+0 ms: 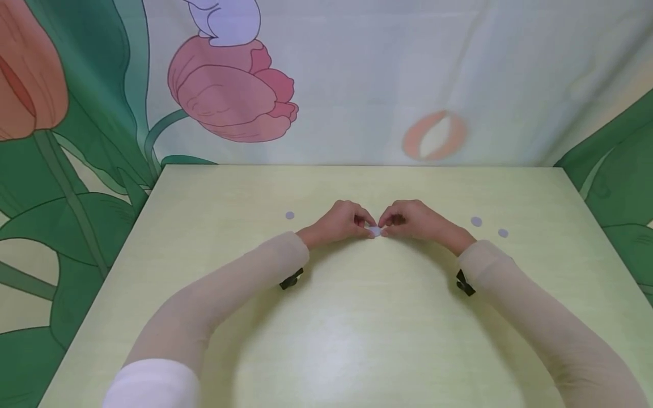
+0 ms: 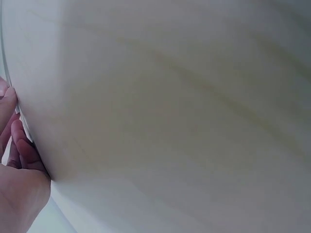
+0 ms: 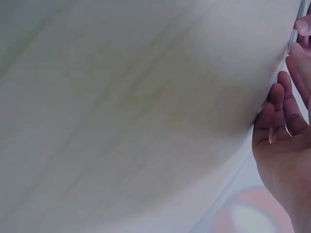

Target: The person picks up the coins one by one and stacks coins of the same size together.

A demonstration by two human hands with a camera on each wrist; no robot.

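White discs show in four places on the table (image 1: 388, 317): a middle disc (image 1: 376, 231) sits between the left hand (image 1: 343, 221) and the right hand (image 1: 415, 220), each pinching its edge with thumb and fingertips, which partly hide it. One lone disc (image 1: 289, 215) lies left of the left hand; two more discs (image 1: 476, 221) lie right of the right hand. Two beige sleeves (image 1: 245, 275) reach across the tabletop. One flowered cloth (image 1: 347, 85) hangs behind.

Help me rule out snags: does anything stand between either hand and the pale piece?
Nothing visible does: the left hand and right hand both hold the piece. The three discs lie off to the sides.
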